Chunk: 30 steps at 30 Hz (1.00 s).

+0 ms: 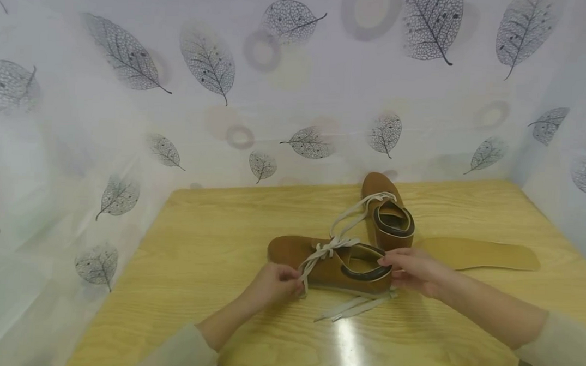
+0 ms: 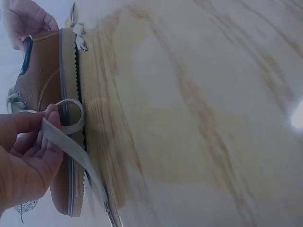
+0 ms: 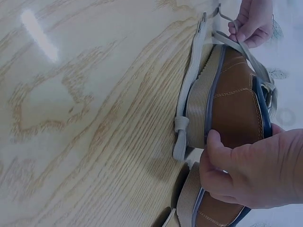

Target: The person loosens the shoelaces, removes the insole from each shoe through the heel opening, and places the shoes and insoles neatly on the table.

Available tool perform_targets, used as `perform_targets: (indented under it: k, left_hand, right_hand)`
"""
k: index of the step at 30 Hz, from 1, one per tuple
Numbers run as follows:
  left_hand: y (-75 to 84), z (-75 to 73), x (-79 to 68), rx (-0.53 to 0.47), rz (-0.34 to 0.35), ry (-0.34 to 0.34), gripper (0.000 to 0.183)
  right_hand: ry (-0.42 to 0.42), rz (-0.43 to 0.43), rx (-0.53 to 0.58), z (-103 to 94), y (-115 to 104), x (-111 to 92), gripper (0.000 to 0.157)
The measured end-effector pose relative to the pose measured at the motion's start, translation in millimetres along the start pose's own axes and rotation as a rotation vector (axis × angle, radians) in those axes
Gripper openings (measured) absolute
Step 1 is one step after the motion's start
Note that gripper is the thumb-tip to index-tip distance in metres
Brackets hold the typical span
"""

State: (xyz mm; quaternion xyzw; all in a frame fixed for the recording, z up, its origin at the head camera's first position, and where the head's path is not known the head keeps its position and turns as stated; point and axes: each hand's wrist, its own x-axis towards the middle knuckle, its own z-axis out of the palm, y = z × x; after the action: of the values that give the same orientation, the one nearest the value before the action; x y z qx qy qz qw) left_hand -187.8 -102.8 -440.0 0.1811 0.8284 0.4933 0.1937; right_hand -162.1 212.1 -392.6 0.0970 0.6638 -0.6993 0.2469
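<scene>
A brown shoe (image 1: pixel 318 277) stands on the table, toe to the left, with pale laces (image 1: pixel 328 249) gathered over its tongue. My left hand (image 1: pixel 274 283) pinches a shoelace (image 2: pixel 71 146) beside the front of the shoe; in the left wrist view the lace loops out past the fingertips and its end hangs down. The right hand (image 3: pixel 251 170) grips the shoe's heel, thumb on the side and the other fingers partly hidden behind it. Behind stands a matching brown shoe (image 1: pixel 378 187), toe pointing away, its lace trailing toward the nearer shoe.
To the right lies a flat tan insole (image 1: pixel 481 254). Another pale lace, knotted (image 1: pixel 353 307), rests on the wooden table (image 1: pixel 195 288) along the near side of the sole. A leaf-patterned curtain (image 1: pixel 307 85) hangs around the back and sides.
</scene>
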Motion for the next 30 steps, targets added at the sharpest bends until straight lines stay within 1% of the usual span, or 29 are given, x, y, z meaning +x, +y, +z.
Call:
perform_targets:
  k: [2, 5, 8, 9, 11, 14, 17, 19, 23, 27, 30]
  left_hand:
    - [0.7, -0.5, -2.7, -0.049, -0.024, -0.027, 0.015]
    - [3.2, -3.1, -6.1, -0.134, -0.066, -0.093, 0.014]
    - [3.4, -8.9, -8.0, -0.253, -0.103, -0.169, 0.018]
    - [2.3, -11.1, -8.2, -0.28, -0.111, -0.186, 0.02]
    - [-1.5, -16.4, -8.3, -0.313, -0.114, -0.197, 0.022]
    - [-9.1, -24.8, -9.1, -0.326, -0.1, -0.175, 0.025]
    - [-16.7, -32.1, -10.7, -0.322, -0.089, -0.156, 0.026]
    - [-19.8, -35.8, -12.6, -0.313, -0.084, -0.166, 0.026]
    - [-23.4, -42.1, -16.3, -0.287, -0.057, -0.208, 0.025]
    - [-27.4, -51.2, -20.8, -0.276, -0.055, -0.3, 0.021]
    - [-33.1, -60.3, -23.1, -0.26, -0.048, -0.412, 0.019]
  right_hand:
    - [0.001, -0.01, -0.024, -2.7, -0.2, 0.9, 0.023]
    - [0.006, -0.016, -0.055, -6.9, 0.0, 2.0, 0.019]
    - [-0.002, -0.02, -0.06, -10.3, 0.6, 2.8, 0.021]
    - [-0.005, -0.018, -0.059, -11.1, 0.5, 3.1, 0.023]
    - [-0.015, -0.018, -0.052, -12.0, 0.2, 3.4, 0.026]
    - [-0.024, -0.017, -0.041, -11.4, -0.8, 3.0, 0.028]
    - [-0.031, -0.023, -0.032, -9.5, -1.0, 2.3, 0.026]
    - [-0.025, -0.024, -0.032, -7.8, -1.1, 2.0, 0.025]
    - [0.003, -0.021, -0.052, -5.2, -1.9, 2.3, 0.022]
    - [0.017, -0.017, -0.077, -4.0, -2.0, 2.0, 0.026]
    - [0.031, -0.011, -0.086, -3.5, -1.9, 0.9, 0.029]
